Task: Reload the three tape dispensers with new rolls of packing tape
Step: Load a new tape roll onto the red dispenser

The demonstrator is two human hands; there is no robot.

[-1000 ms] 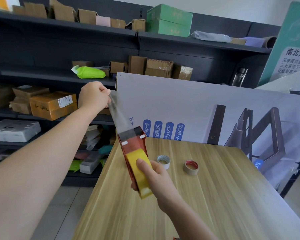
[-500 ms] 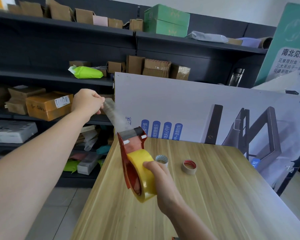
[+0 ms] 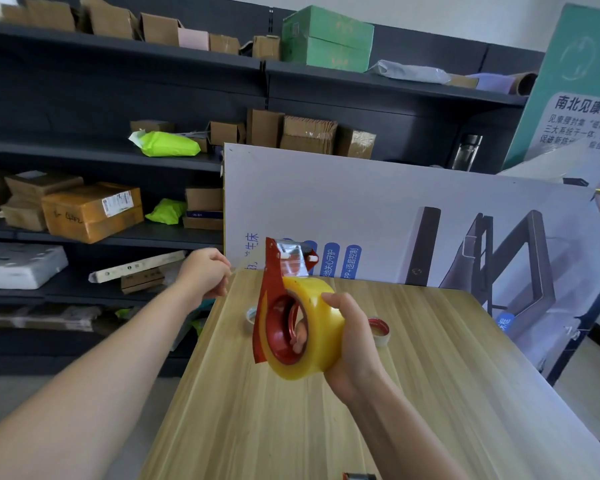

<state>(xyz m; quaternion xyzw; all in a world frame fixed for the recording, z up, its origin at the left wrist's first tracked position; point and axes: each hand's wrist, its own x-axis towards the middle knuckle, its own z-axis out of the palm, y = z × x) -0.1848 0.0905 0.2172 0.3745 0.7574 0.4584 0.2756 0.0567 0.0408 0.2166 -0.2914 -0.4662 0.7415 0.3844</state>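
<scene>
Lower centre of the frame, closest to us: the right hand [image 3: 352,341] has its fingers curled round the yellow tape roll [image 3: 314,336], thumb on the top edge, fingertips tucked into the hub. The roll sits on the red dispenser [image 3: 274,296], held up above the wooden table [image 3: 430,393], with clear film running up over the cutter end. Centre left, the left hand [image 3: 205,271] is curled, apparently pinching a thin clear tape tail [image 3: 238,269], though it is faint. This reads as the threading step on this dispenser, nearly finished. Next comes setting it down and moving to another, which calls for a fresh roll, and none shows here. Behind the dispenser on the table lie a white core [image 3: 250,315] and a red core [image 3: 380,330], both looking spent. Further back, a white board [image 3: 378,202] carries blue labels in Chinese, too small to trust. At upper right, a green sign [image 3: 575,81] reads 南北见康.
</scene>
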